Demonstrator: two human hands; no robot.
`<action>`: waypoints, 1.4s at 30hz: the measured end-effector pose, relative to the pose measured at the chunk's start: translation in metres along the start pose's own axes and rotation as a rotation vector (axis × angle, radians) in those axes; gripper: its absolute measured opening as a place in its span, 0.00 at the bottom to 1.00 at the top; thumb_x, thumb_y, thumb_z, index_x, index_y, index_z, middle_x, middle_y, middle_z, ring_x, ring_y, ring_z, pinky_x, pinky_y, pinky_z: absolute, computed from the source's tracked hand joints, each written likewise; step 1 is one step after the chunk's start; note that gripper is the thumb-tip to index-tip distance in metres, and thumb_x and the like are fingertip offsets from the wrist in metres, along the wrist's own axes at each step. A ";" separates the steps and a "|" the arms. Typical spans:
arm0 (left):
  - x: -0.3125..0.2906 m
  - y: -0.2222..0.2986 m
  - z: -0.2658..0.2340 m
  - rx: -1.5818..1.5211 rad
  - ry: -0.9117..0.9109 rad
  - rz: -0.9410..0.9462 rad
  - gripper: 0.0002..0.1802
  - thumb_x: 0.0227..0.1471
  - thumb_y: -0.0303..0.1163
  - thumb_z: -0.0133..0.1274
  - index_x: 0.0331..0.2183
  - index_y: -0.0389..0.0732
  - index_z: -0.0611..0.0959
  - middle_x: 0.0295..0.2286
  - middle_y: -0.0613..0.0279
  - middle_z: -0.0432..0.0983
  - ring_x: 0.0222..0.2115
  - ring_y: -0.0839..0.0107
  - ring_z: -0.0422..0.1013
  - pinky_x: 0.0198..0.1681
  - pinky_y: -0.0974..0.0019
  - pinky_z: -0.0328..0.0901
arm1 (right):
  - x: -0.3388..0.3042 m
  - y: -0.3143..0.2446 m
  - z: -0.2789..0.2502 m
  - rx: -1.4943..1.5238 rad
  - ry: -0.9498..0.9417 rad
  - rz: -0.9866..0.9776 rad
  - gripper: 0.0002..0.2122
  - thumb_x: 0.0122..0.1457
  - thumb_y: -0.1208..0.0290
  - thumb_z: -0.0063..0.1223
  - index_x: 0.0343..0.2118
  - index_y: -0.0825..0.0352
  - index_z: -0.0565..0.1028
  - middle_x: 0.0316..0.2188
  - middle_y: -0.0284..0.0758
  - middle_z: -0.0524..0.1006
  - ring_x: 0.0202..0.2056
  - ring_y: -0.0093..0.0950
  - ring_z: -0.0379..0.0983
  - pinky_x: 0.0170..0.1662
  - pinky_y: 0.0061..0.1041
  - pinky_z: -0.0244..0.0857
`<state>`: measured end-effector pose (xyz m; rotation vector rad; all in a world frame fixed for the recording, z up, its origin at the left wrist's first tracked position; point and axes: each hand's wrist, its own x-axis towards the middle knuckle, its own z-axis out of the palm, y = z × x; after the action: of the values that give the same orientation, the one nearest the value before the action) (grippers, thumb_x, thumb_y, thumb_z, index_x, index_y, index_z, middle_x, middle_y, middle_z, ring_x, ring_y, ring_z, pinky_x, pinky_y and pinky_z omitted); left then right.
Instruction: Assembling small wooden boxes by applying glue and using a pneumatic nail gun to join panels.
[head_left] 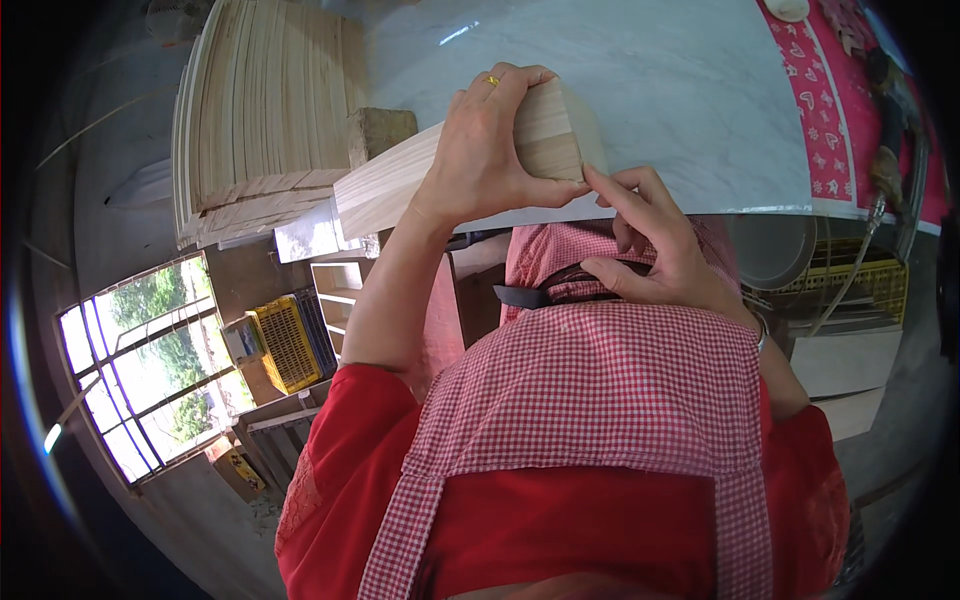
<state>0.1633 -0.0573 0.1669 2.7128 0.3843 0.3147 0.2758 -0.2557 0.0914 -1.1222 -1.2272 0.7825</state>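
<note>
A long pale wooden block (390, 182) with visible grain lies across the near edge of the marble-patterned table. My left hand (478, 150), with a gold ring, is closed over its right part: fingers over the far side, thumb along the near side. Whether it is one solid piece or several boards together, I cannot tell. My right hand (655, 235) is beside the block's near right corner, its index fingertip touching there close to my left thumb. Its thumb stands apart from the other fingers, which bend slightly, and nothing shows in its grasp.
Tall stacks of thin pale boards (270, 100) stand on the table's left, beside a small rough wood block (384, 132). A pink patterned cloth (815, 110) covers the right end, near a metal hose fitting (878, 208). Yellow crates (285, 345) sit below the window (155, 355).
</note>
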 end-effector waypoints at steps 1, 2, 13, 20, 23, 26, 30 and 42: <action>0.000 0.000 -0.001 -0.006 -0.016 -0.014 0.47 0.23 0.45 0.72 0.48 0.36 0.74 0.40 0.54 0.73 0.40 0.56 0.71 0.45 0.56 0.65 | 0.000 0.001 0.000 0.000 0.001 -0.011 0.36 0.52 0.69 0.65 0.64 0.67 0.62 0.43 0.37 0.68 0.27 0.18 0.63 0.27 0.16 0.63; 0.000 0.001 -0.001 -0.011 -0.033 -0.028 0.48 0.23 0.44 0.72 0.48 0.35 0.74 0.41 0.54 0.73 0.41 0.56 0.71 0.46 0.57 0.66 | 0.000 0.001 0.000 0.001 0.003 -0.021 0.36 0.52 0.70 0.65 0.64 0.67 0.62 0.43 0.37 0.67 0.27 0.18 0.63 0.27 0.16 0.63; 0.000 -0.001 0.003 -0.062 0.021 -0.029 0.47 0.21 0.46 0.73 0.46 0.36 0.75 0.38 0.53 0.74 0.38 0.53 0.71 0.43 0.54 0.66 | -0.001 0.005 -0.001 0.231 -0.051 0.068 0.35 0.52 0.75 0.61 0.65 0.65 0.61 0.43 0.33 0.65 0.26 0.14 0.61 0.27 0.13 0.59; 0.002 0.001 0.006 -0.041 0.011 -0.031 0.48 0.20 0.47 0.73 0.46 0.36 0.75 0.38 0.53 0.74 0.38 0.53 0.71 0.43 0.54 0.66 | -0.003 0.010 -0.003 0.250 -0.032 0.065 0.35 0.51 0.75 0.60 0.64 0.65 0.62 0.42 0.34 0.66 0.29 0.17 0.62 0.30 0.16 0.62; -0.001 -0.001 0.004 -0.047 0.033 -0.028 0.48 0.20 0.48 0.73 0.46 0.36 0.75 0.38 0.53 0.74 0.38 0.53 0.71 0.43 0.55 0.66 | 0.003 0.010 -0.004 0.179 -0.035 0.017 0.35 0.50 0.74 0.61 0.63 0.65 0.63 0.42 0.34 0.65 0.32 0.19 0.62 0.34 0.18 0.63; -0.002 -0.003 0.001 -0.036 0.020 -0.031 0.49 0.20 0.49 0.74 0.46 0.36 0.76 0.38 0.53 0.74 0.38 0.53 0.71 0.44 0.54 0.66 | 0.012 0.008 -0.011 -0.043 0.022 -0.102 0.36 0.49 0.71 0.63 0.63 0.68 0.63 0.47 0.39 0.67 0.42 0.27 0.68 0.44 0.25 0.66; -0.001 -0.002 0.004 -0.035 0.016 -0.027 0.50 0.20 0.49 0.74 0.47 0.36 0.75 0.38 0.53 0.74 0.39 0.52 0.71 0.44 0.54 0.65 | 0.040 0.008 -0.014 -0.112 0.217 -0.214 0.36 0.49 0.70 0.63 0.62 0.71 0.61 0.55 0.45 0.66 0.53 0.38 0.68 0.54 0.32 0.64; 0.004 0.000 0.000 -0.057 0.049 0.014 0.46 0.21 0.46 0.73 0.46 0.36 0.75 0.38 0.50 0.74 0.39 0.50 0.71 0.44 0.53 0.65 | -0.005 -0.019 -0.028 0.195 -0.129 0.130 0.31 0.53 0.74 0.57 0.61 0.71 0.63 0.58 0.47 0.67 0.56 0.39 0.69 0.60 0.32 0.60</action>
<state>0.1672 -0.0558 0.1680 2.6568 0.3646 0.3911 0.3001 -0.2725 0.1088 -1.0109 -1.1640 1.0644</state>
